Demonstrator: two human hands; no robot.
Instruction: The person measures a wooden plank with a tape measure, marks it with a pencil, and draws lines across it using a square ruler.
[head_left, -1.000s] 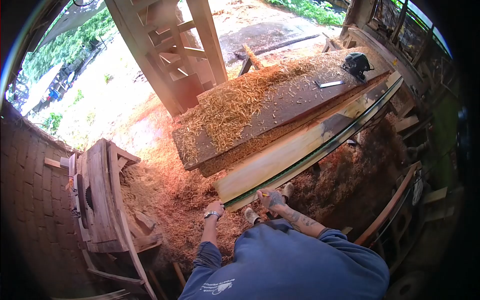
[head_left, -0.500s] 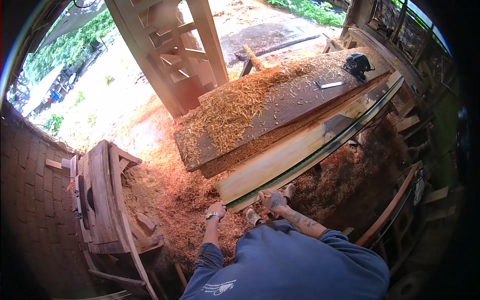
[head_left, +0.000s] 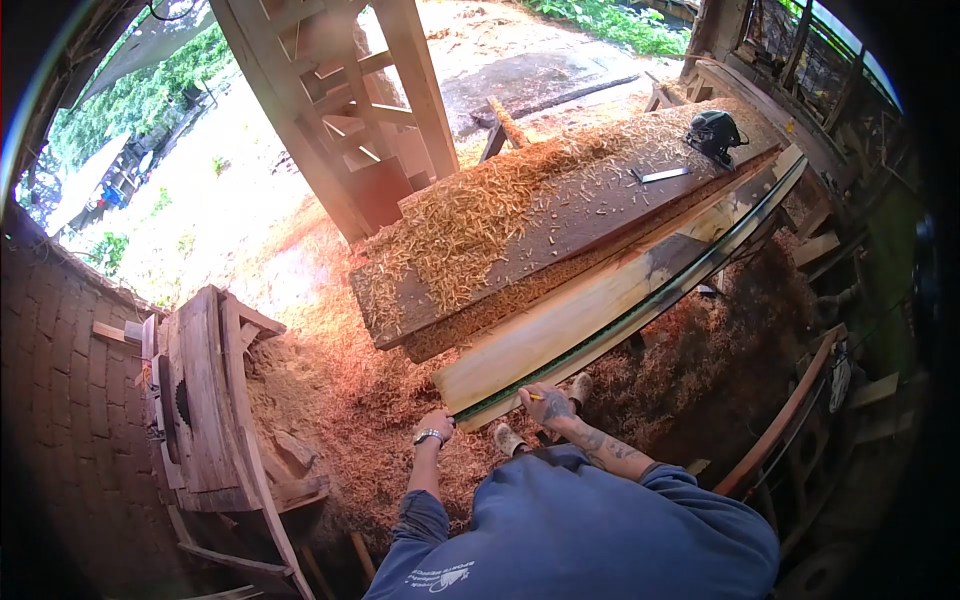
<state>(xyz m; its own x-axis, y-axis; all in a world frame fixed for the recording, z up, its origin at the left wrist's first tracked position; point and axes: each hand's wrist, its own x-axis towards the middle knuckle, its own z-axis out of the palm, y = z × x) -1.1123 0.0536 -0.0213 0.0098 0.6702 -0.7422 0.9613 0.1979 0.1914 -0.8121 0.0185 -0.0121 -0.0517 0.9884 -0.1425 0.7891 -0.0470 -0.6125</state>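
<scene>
A long pale board (head_left: 560, 335) runs from near my hands toward the upper right. A thin green strip (head_left: 590, 345) lies lengthwise along it. My left hand (head_left: 434, 424), with a watch on its wrist, is closed at the near end of the strip, where its fingers meet the board's end. Beside the near part of the strip, my right hand (head_left: 545, 402) is closed on a yellow pencil (head_left: 535, 397), over the board's edge nearest me. The pencil's tip is too small to make out.
Beyond the board, a thick dark plank (head_left: 570, 235) bears wood shavings, a power tool (head_left: 713, 134) and a square (head_left: 662, 175). A wooden bench with a saw blade (head_left: 182, 403) stands at left. Shavings cover the floor around my shoes (head_left: 508, 438). A timber frame (head_left: 300, 120) rises behind.
The view has shifted slightly. Both hands keep nearly the same place at the near end of the board, the right one still holding the pencil.
</scene>
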